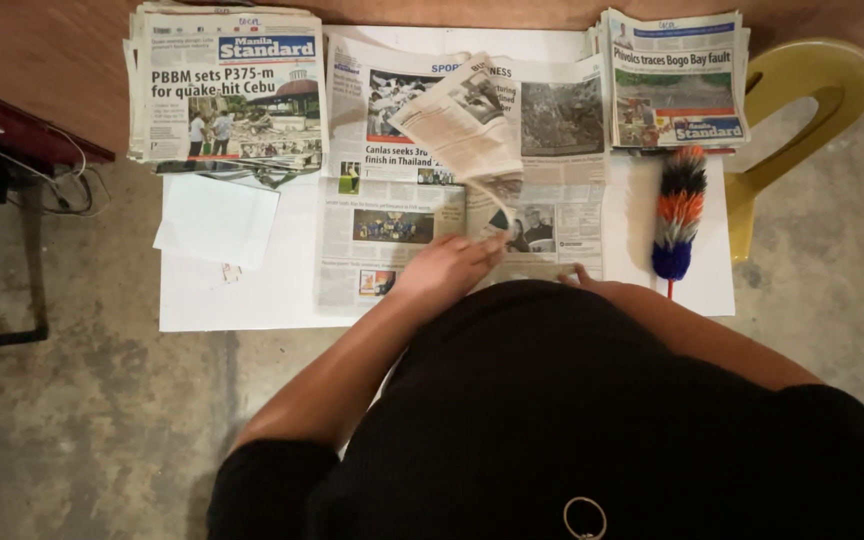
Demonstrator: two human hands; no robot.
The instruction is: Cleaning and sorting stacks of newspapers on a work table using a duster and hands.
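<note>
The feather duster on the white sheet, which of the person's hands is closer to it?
Right. The right hand rests on the open newspaper just left of the feather duster; the left hand is farther left, at the lifted page.

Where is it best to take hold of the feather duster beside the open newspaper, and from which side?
Judging by its pose, grip the feather duster at its thin handle end, which sticks out below the blue feathers toward the person. Coming from the near side looks easiest: the fluffy head gives no firm hold, and the right hand is nearest.

An open newspaper (392, 225) is spread flat on white sheets, printed in columns with colour photos. 1 of its pages (467, 125) is lifted and curled above the centre fold.
</note>
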